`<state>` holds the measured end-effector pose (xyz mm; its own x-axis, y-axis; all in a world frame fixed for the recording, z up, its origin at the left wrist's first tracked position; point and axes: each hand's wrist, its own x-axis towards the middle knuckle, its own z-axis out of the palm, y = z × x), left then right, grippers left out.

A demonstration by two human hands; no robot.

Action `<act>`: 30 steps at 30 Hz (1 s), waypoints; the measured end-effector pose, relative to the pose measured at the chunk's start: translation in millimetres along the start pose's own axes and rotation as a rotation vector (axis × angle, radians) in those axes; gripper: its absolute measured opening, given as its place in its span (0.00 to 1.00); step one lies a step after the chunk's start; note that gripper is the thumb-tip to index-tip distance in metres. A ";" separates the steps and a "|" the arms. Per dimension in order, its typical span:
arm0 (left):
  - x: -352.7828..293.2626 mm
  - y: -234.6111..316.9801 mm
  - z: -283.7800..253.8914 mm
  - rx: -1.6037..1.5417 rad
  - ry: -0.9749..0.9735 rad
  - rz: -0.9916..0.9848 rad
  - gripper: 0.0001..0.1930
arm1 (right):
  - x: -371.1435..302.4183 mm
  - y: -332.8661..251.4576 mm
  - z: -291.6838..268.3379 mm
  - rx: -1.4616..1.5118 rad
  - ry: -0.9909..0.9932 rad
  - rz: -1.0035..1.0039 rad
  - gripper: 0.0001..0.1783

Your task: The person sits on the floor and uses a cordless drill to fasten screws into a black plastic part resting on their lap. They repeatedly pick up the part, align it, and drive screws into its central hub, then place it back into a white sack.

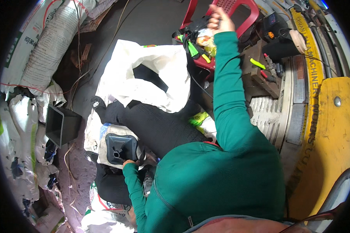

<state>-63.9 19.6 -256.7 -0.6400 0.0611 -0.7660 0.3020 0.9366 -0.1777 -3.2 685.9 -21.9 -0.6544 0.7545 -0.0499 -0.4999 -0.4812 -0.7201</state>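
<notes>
A black square plastic part [126,144] with a short round spout in its middle lies on a pale sack [102,155] at my lap. My left hand [129,162] is at its lower right corner, the fingers closed on its edge. Farther off, my right hand [220,21] is raised at the end of an outstretched arm, over a red plastic chair [245,14]. Its fingers are curled in, and what they hold, if anything, is too small to make out. Beyond my knee stands a white sack [159,93] with its mouth open and a dark inside.
Green-handled tools [192,49] and plastic bags lie on the chair. Pliers [269,76] rest on a metal block to the right, beside a yellow machine [332,124]. On the left are a grey square bin [62,125], stacked white sacks [52,46] and loose cords.
</notes>
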 end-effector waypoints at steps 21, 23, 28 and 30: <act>-61.4 -23.1 2.3 -0.635 0.153 -0.011 0.34 | -87.8 301.5 -26.3 -1.997 -0.729 -0.064 0.14; -68.4 -21.2 7.6 -0.765 0.293 0.023 0.29 | -83.8 304.7 -25.4 -2.046 -0.791 -0.020 0.14; -88.3 -23.8 9.2 -0.777 0.315 0.026 0.30 | -74.3 317.7 -24.4 -2.137 -0.873 0.046 0.14; -93.7 -26.0 4.9 -0.801 0.365 0.066 0.30 | -74.0 321.1 -24.7 -2.143 -0.890 0.064 0.14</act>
<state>-8.3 -12.2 -183.4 -0.8657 0.1023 -0.4901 -0.1516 0.8794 0.4514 -101.2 486.6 -266.5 -0.9342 0.1649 -0.3164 0.2342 0.9524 -0.1950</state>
